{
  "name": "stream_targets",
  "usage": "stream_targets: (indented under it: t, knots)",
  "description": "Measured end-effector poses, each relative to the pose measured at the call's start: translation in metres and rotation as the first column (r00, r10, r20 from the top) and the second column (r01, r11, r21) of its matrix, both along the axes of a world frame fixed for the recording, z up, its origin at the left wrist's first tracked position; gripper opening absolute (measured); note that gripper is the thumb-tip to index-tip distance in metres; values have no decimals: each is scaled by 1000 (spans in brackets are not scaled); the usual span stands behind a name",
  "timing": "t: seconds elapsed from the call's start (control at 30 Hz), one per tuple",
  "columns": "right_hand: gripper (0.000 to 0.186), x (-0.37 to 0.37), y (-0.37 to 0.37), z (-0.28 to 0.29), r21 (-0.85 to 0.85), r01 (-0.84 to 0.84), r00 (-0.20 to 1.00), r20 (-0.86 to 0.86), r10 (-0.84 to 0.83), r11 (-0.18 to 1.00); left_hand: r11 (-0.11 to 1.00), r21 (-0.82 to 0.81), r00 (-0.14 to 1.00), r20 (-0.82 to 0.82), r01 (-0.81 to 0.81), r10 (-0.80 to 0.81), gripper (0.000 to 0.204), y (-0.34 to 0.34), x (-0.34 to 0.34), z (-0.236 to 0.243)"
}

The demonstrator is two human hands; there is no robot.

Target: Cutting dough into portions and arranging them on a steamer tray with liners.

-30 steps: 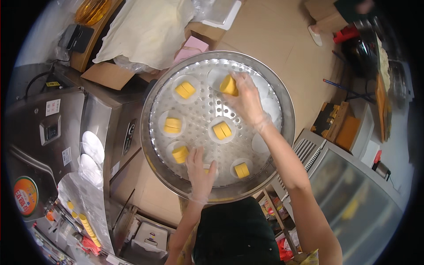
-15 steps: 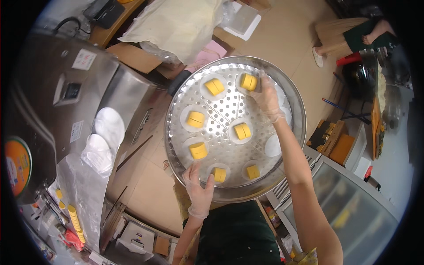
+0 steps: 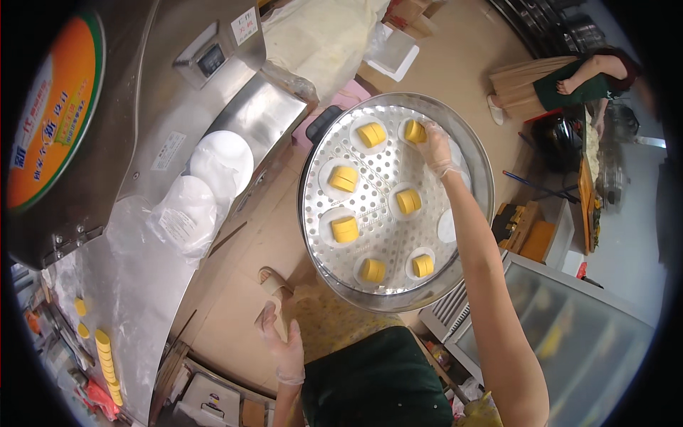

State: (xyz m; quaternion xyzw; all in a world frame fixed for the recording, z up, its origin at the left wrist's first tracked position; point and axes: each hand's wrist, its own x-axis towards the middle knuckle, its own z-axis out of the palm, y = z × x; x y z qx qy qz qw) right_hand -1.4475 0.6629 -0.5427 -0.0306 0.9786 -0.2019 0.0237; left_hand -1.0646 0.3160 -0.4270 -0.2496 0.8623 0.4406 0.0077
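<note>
Dough piece (image 3: 415,131), upper centre-right of the frame in the metal tray (image 3: 384,238), lies just left of the nearer right hand (image 3: 436,147), whose curled fingers touch it, grip and long axis unclear; lower centre-left, the left hand (image 3: 284,349) spreads empty.

Floor (image 3: 448,60): beige tiles are running from the far side to the near left, showing thin joints.
Steel machine (image 3: 142,92): its brushed housing is filling the left, far side.
Worktop (image 3: 131,302): silvery metal is stretching along the near left.
Glass-doored cabinet (image 3: 576,320): hazy panes are sitting inside a pale frame, near right.
Wood-edged table (image 3: 589,217): it is standing at the far right.
Light: it is glinting off the machine's sloping panel (image 3: 267,107).
</note>
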Motion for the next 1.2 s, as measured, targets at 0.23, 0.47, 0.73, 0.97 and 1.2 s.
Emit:
stream_targets:
  t: [0.23, 0.47, 0.73, 0.97, 1.2]
  knots:
    - [56, 1, 24, -24, -133, 111, 992, -36, -117, 985, 995, 20, 993, 74, -93, 92, 62, -4, 29, -9]
    - [62, 0, 30, -19, -293, 146, 983, -66, -172, 945, 982, -5, 982, -1, -187, 187, 58, -14, 53, -8]
    - [36, 140, -234, 141, -451, -337, 941, -171, 291, 826, 831, -254, 869, -182, -494, 461, 53, -148, 116, 24]
    - [57, 242, -562, 205, -517, -826, 388, -235, 891, 224, 702, -520, 871, -341, -487, 352, 64, -347, 166, 81]
    - [73, 333, -763, 197, -360, -932, 87, -121, 989, 38, 752, -627, 977, -79, -204, 199, 75, -532, 164, 91]
